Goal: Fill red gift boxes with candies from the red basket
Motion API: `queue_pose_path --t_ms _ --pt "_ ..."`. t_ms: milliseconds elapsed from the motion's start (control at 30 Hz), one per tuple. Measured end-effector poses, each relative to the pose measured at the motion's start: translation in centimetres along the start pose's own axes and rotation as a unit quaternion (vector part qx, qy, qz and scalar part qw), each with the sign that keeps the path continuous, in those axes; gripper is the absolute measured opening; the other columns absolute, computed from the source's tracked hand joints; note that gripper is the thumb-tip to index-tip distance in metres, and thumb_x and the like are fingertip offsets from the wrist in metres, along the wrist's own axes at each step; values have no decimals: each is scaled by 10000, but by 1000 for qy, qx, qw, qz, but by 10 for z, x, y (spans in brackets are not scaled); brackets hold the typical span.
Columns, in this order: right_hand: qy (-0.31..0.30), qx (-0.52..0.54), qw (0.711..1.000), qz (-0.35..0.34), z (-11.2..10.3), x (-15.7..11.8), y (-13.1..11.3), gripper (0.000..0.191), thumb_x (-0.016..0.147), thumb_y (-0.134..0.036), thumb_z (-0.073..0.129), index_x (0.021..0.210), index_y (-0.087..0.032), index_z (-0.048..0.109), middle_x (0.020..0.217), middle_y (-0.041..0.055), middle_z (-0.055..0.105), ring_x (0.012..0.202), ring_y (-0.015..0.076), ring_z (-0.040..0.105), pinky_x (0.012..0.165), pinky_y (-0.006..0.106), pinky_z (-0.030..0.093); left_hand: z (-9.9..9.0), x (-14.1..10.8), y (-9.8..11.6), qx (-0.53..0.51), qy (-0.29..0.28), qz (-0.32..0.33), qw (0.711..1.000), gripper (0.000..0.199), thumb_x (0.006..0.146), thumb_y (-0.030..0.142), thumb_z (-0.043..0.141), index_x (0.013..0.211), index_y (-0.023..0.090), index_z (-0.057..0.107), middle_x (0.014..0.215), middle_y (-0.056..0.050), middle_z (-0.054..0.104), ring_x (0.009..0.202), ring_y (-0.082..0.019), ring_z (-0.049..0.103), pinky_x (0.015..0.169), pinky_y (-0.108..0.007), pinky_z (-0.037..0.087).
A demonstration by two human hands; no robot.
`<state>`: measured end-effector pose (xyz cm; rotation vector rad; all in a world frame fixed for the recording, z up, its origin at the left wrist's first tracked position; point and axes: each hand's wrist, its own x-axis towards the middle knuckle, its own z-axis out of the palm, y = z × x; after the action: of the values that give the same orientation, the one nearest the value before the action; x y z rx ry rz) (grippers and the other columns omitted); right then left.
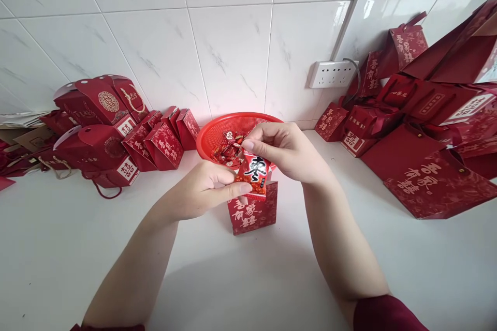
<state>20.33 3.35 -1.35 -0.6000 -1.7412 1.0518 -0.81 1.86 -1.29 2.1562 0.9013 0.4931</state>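
Packet (254, 170) pinched in both grips, left hand (204, 189) and right hand (289, 152), by box (256, 219) top, not inside. Behind box: basket (248, 122), sweets (222, 154) left in it. Box fill: can't tell.

"枣" on packet (254, 171), "吾家有囍" on box (257, 216)

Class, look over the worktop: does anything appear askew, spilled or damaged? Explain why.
The red boxes piled at right look askew, tilting at differing angles. Nothing looks spilled, and the held packet shows no visible tear.
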Motion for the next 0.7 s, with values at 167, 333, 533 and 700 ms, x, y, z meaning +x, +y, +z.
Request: queue_pose_path --t_ms 167,333,533,700 --pt "17 -14 1000 -7 1 0 1 308 865 -436 692 756 -153 638 668 1 587 577 100 483 514 238 367 2 3 -1 -3 -23 17 1000 540 916 400 568 537 169 258 578 32 231 534 -79 211 485 -283 153" --pt "16 -25 1000 -1 3 1 2 318 862 -451 690 760 -155 637 659 0 582 557 101 470 493 242 351 0 2 -1 6 -34 17 999 558 910 395 585 530 169 245 565 36 225 523 -80 207 479 -289 150" --pt "44 -16 999 -14 6 1 -1 321 869 -485 672 842 -165 654 772 17 627 653 118 527 577 244 419 -2 0 2 -26 15 -15 999 539 897 414 611 494 159 360 500 43 314 470 -61 292 436 -246 197" --pt "45 -9 998 31 6 2 -3 392 875 -557 628 766 -180 629 704 6 593 605 113 507 539 244 400 2 7 0 -130 114 -28 985 329 882 444 642 778 147 736 804 -58 743 802 -203 698 746 -299 555"
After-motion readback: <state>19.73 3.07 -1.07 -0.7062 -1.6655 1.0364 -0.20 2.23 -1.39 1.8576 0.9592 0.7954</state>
